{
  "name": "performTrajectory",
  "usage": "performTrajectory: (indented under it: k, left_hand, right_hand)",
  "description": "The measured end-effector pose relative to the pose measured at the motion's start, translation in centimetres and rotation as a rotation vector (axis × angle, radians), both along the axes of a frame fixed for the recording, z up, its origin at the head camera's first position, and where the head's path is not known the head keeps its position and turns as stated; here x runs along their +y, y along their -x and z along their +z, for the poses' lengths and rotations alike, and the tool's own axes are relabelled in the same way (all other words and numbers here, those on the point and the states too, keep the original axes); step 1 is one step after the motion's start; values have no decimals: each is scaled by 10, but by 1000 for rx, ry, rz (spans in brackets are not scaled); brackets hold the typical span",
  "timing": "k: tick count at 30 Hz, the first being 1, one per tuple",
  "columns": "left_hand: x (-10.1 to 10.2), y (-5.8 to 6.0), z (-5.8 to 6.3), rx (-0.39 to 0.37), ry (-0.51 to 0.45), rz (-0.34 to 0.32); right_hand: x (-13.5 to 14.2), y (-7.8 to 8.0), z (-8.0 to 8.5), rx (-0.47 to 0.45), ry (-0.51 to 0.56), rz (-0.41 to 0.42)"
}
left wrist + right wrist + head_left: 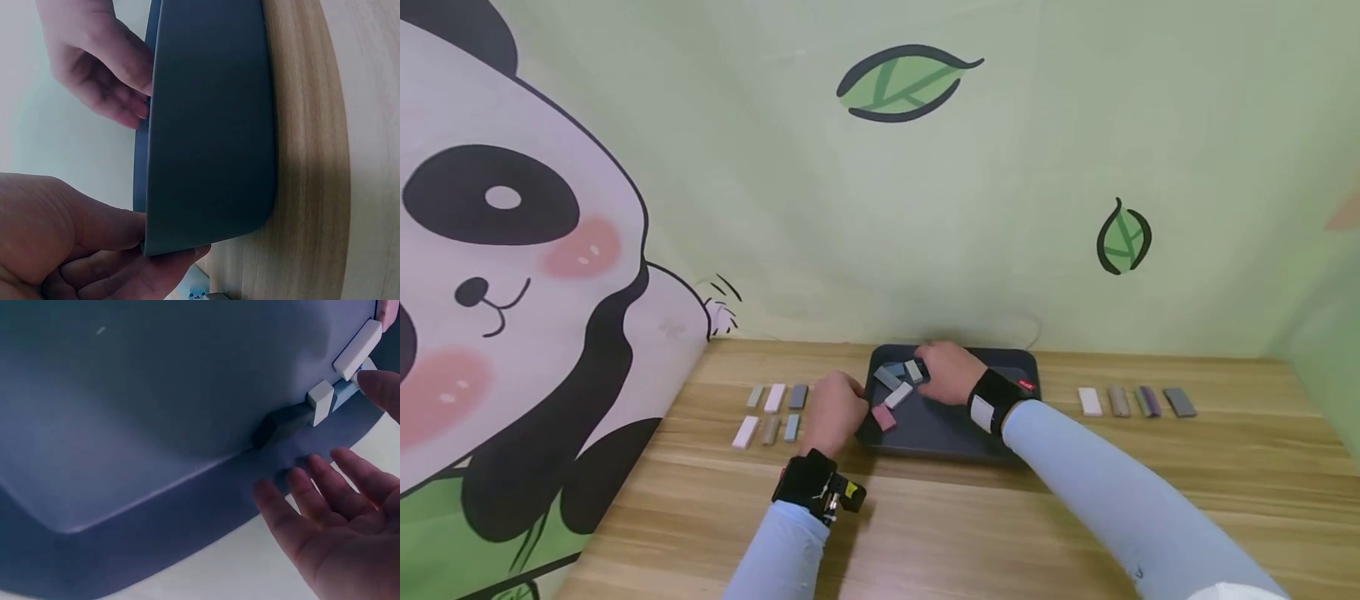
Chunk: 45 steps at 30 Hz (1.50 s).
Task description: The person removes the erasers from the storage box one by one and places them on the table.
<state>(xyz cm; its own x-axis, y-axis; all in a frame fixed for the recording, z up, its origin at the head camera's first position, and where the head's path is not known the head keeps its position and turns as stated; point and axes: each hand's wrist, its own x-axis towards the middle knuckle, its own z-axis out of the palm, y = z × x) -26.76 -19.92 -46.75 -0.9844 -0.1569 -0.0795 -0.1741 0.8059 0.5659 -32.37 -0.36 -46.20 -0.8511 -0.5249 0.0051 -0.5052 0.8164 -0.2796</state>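
A dark shallow tray (955,429) stands on the wooden table, near the wall. My left hand (835,412) pinches its left corner; in the left wrist view the thumb is at the rim and the fingers lie against the outer wall (212,125). Inside the tray, my right hand (951,373) hovers at the far side with fingers spread and relaxed. Close to its thumb and fingertips are a dark block (287,425) and a pale block (321,402). A white block (898,395), a pink block (883,417) and grey-blue blocks (887,378) lie to their left.
Left of the tray, several small blocks sit in two rows, among them a white block (745,432) and a dark grey block (798,397). On the right stands a row with a tan block (1118,402) and a grey block (1180,402). A printed wall (1000,208) rises behind.
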Motion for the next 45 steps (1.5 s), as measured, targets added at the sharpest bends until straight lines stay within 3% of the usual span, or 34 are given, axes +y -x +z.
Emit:
performTrajectory:
  k: [11, 23, 30, 45]
  left_hand:
    - [1, 2, 1, 19, 13, 0]
    - [1, 0, -4, 40, 9, -9]
    - [1, 0, -2, 35, 1, -1]
    - [3, -1, 0, 27, 3, 10]
  right_hand:
    - [-7, 2, -10, -46, -45, -43]
    - [-4, -8, -8, 57, -61, -48]
    - [-1, -12, 2, -38, -48, -76]
    - [17, -23, 1, -92, -96, -35]
